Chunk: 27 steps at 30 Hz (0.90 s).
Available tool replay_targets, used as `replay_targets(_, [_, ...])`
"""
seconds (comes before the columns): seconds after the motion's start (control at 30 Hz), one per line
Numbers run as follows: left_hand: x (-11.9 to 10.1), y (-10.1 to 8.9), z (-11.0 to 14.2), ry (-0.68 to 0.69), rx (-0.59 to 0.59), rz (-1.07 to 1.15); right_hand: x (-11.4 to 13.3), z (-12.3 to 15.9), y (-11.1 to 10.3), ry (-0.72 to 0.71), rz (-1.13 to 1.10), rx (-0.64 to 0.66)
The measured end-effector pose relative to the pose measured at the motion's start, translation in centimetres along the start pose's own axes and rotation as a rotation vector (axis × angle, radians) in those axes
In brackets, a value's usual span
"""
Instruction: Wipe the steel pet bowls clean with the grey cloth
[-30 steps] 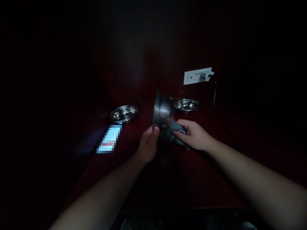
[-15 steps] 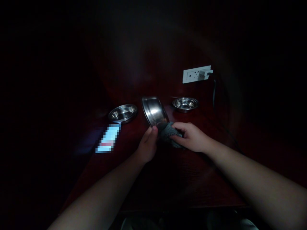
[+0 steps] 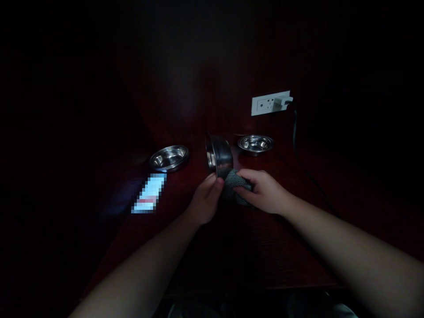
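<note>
Two bare hands at work over a dark red, glossy table, seen from above in dim light. The left hand grips a deep, round, silver-coloured metal bowl by the lower part of its rim, the thumb on the near side; the fingers behind are partly hidden. The bowl is tipped onto its side near the middle of the scene, its opening turned to the left and its base to the right.

The right hand pinches a grey-green cloth of mesh-like texture between thumb and fingers. The bunched cloth meets the lower right part of the bowl, close to the left thumb.

To the left and slightly apart from the held bowl, a shallow, round, shiny metal dish rests upright on the table. Just beside its near edge lies a bright, pale blue, pixelated rectangle crossed by a reddish band; its details are obscured. To the right, beyond the cloth, stands a smaller round metal dish with a wide rim, also upright. Farther back on the right, a white rectangular socket plate carries a white plug, from which a dark, thin cable descends.
</note>
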State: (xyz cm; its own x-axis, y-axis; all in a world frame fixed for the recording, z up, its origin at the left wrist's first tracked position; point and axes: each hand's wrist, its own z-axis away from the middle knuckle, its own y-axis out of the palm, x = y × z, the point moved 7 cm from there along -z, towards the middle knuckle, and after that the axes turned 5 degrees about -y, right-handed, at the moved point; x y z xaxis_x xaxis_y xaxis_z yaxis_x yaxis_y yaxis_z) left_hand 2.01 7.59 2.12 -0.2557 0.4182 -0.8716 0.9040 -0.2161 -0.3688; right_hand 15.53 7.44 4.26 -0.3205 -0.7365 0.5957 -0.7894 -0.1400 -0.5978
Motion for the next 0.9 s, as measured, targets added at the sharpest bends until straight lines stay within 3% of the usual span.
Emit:
replay_targets(0.17, [-0.5, -0.4, -0.1, 0.033, -0.040, -0.080, 0.5, 0.0, -1.0, -0.034, 0.042, -0.106])
replay_targets(0.47, [0.0, -0.6, 0.3, -0.035, -0.061, -0.132, 0.6, 0.2, -4.1, -0.021, 0.183, -0.474])
replay_targets(0.7, [0.3, -1.0, 0.5, -0.100, -0.121, -0.029, -0.3, 0.2, -5.0, -0.068, 0.169, -0.581])
replay_targets(0.9, [0.5, -1.1, 0.7, -0.109, -0.117, 0.032, -2.0, 0.3, -5.4, -0.010, 0.149, -0.609])
